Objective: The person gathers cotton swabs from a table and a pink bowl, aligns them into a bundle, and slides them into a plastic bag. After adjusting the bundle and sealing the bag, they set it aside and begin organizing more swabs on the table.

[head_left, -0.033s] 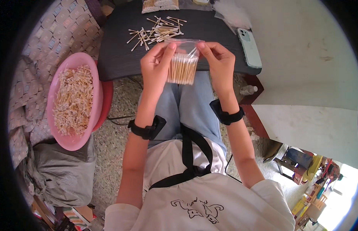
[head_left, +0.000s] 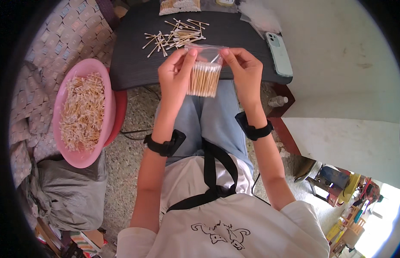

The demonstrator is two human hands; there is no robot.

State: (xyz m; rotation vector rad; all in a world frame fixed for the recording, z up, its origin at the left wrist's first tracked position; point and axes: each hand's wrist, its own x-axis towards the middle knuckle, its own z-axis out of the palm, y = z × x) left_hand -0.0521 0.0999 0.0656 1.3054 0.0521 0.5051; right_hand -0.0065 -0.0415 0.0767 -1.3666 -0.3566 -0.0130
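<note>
A clear plastic bag [head_left: 208,55] packed with a row of upright cotton swabs [head_left: 204,79] hangs between my two hands, over my lap at the table's near edge. My left hand [head_left: 176,69] pinches its upper left corner between thumb and fingers. At the upper right corner, my right hand [head_left: 244,66] grips it the same way. Just beyond the bag, a loose pile of cotton swabs [head_left: 183,35] lies scattered on the black table [head_left: 135,64].
To my left, a pink basin [head_left: 81,161] full of cotton swabs rests on a red stool [head_left: 119,107]. Filled bags of swabs [head_left: 180,6] sit at the table's far edge. A pale phone [head_left: 279,53] lies at the right edge, near clear plastic bags [head_left: 260,16].
The swabs in the bag sit very slightly lower, toward me. Both hands keep their hold and have hardly moved.
</note>
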